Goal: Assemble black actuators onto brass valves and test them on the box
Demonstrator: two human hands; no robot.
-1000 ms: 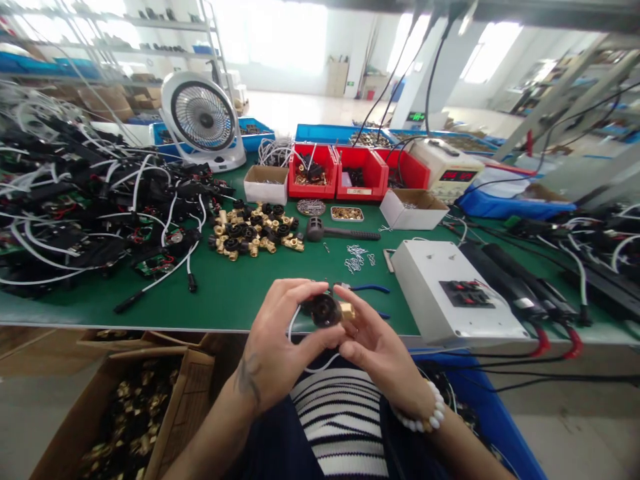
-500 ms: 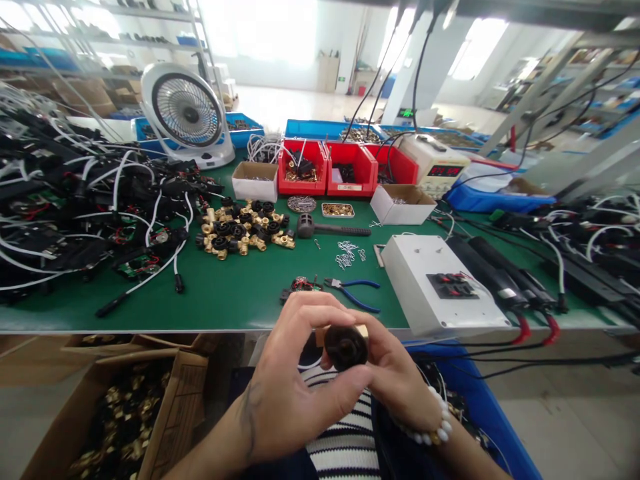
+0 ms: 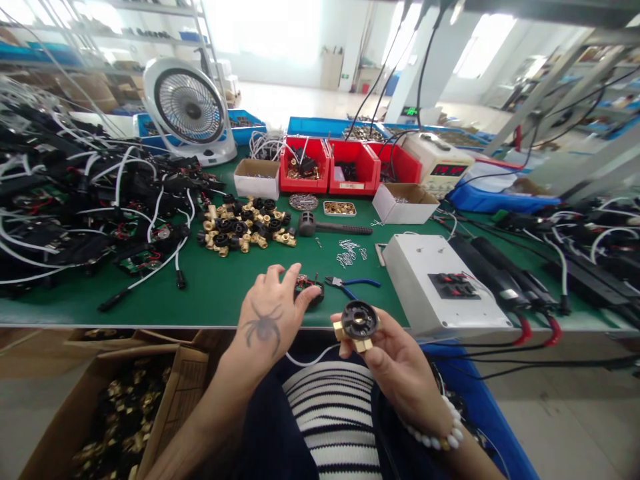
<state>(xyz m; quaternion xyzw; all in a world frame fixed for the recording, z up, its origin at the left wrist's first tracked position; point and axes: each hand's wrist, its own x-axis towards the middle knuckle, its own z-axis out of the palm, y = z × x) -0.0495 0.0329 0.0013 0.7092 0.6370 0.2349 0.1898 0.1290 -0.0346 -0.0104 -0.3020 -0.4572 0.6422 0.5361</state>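
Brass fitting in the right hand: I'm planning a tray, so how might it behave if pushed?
The brass fitting is probably heavy for its size, given its metallic ends. Those jutting, angular ends would likely hinder rolling. Its broad black top might make it tip.

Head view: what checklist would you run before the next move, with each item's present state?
1. Fitting held in the right hand: ok.
2. Fitting's black round face in view: ok.
3. Left hand at the circuit board: ok.
4. Left hand's grip on the board firm: cannot tell.
5. Pliers out of both hands: ok, on the table.
6. Clips all in one pile: not ok, a few lie apart.
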